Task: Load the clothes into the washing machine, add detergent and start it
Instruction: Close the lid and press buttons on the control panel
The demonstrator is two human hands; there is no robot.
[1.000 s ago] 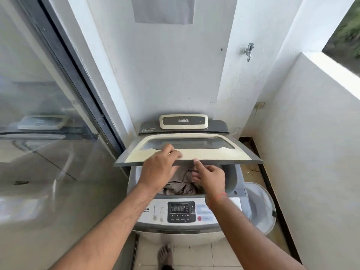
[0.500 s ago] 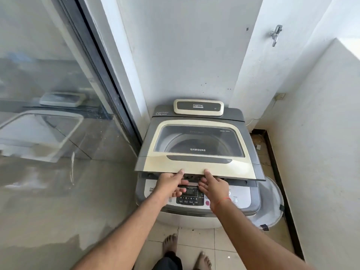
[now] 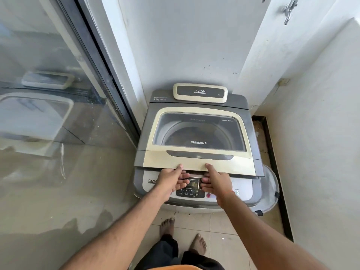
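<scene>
Hands meet at the front edge of the lid (image 3: 196, 162) in the head view, the only view here. This cream-framed lid with its tinted window lies almost flat on the washer (image 3: 196, 149), its front edge raised a little above the grey control panel (image 3: 191, 187) so that a thin gap shows under it. The left hand (image 3: 172, 181) has its thumb on top of the lid's front edge and its fingers curled beneath; its grip is narrow, pinching the lid. The right hand (image 3: 215, 182) mirrors it just beside, thumb on top, fingers tucked under the same edge, also holding the lid. Between the two hands the panel's small display shows, with a row of buttons below it and a round power button near the panel's right end. Through the window the drum (image 3: 198, 135) is visible, but the glass is too dark to tell what lies inside, so the clothes cannot be made out. The washer stands in a corner of the tiled floor (image 3: 196, 221), its back to a white wall, with a glass sliding door (image 3: 58, 114) along its left side that reflects it. A pale round tub (image 3: 269, 190) leans against the washer's right side by the low white wall. A metal tap (image 3: 289, 10) sticks out of the wall high on the right. Two bare feet (image 3: 167, 226) stand on the floor just before the washer's front.
</scene>
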